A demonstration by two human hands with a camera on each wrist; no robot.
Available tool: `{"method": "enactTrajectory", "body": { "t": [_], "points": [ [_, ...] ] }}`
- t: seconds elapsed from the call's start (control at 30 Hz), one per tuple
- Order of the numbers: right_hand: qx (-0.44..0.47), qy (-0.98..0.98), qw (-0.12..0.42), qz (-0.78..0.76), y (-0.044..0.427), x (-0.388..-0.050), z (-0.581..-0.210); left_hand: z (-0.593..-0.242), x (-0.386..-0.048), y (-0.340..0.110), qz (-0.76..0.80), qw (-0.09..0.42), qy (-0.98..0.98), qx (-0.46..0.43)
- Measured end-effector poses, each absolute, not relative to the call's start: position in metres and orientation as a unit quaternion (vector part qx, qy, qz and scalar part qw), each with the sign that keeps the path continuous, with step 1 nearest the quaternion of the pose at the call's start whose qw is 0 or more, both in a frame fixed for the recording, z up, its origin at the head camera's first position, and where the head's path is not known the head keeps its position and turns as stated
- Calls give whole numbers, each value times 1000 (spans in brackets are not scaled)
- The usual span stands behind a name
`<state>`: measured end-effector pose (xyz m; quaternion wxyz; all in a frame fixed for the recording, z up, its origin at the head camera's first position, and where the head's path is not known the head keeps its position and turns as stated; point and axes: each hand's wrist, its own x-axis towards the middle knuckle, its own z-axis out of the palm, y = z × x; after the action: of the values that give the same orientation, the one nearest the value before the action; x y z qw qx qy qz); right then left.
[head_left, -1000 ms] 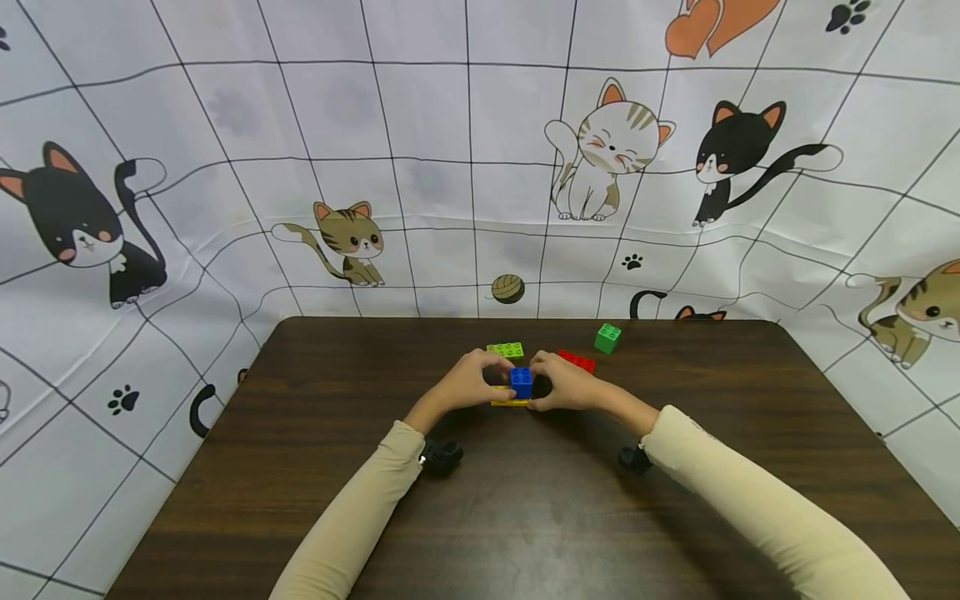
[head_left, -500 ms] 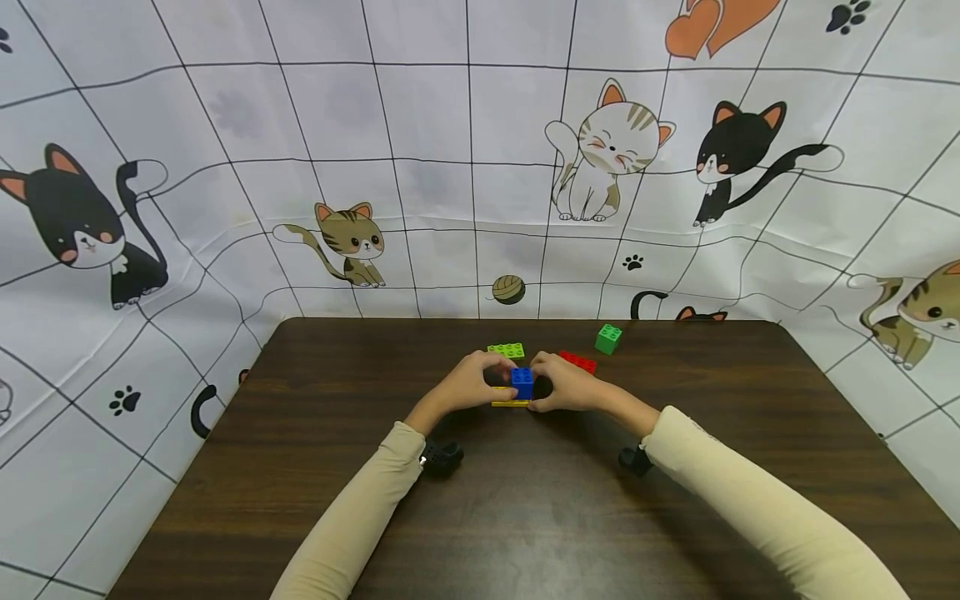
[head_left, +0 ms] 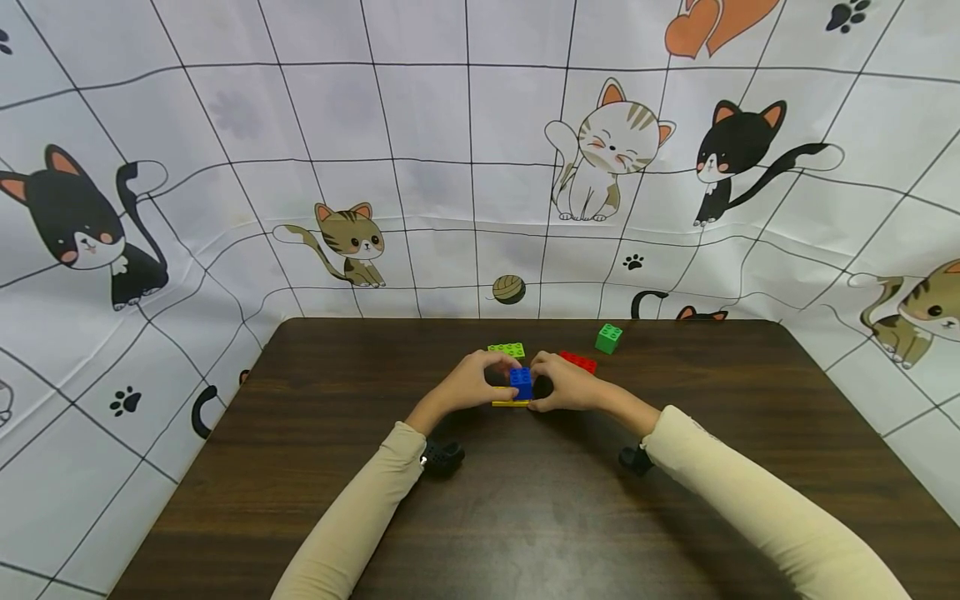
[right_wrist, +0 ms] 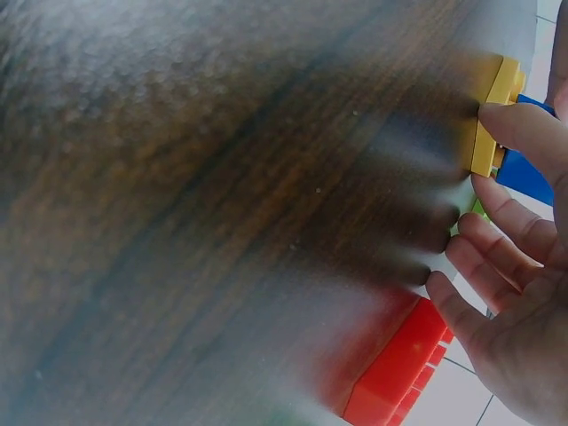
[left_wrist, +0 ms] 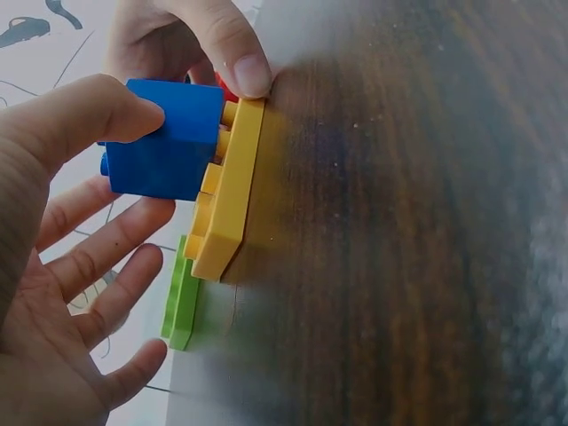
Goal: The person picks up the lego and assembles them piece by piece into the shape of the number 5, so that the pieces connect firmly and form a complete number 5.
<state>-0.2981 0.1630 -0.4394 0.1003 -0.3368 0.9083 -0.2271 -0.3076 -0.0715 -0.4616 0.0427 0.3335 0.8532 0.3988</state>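
A blue building brick (head_left: 521, 382) sits over the right part of a flat yellow brick (head_left: 511, 403) on the table. My left hand (head_left: 472, 382) pinches the blue brick; in the left wrist view the thumb presses one face and the other fingers are spread behind it. The blue brick is slightly tilted against the yellow studs, and whether it is fully seated I cannot tell. With thumb and forefinger, my right hand (head_left: 566, 383) grips the end of the yellow brick, as the right wrist view shows. Its other fingertips rest near the tabletop.
Behind my left hand lies a flat lime brick (head_left: 507, 350). A flat red brick (head_left: 578, 362) is just beyond the right hand, and a green brick (head_left: 608, 338) stands farther back. The dark wooden table (head_left: 525, 517) ends at a cat-patterned sheet (head_left: 435, 192).
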Motion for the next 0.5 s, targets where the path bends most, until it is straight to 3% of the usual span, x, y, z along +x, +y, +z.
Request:
{"method": "enactTrajectory", "body": {
  "t": [0.5],
  "points": [
    [-326,911,113,-225,162,-297,-437,-459,-305,-69,411,35,847,337]
  ]
}}
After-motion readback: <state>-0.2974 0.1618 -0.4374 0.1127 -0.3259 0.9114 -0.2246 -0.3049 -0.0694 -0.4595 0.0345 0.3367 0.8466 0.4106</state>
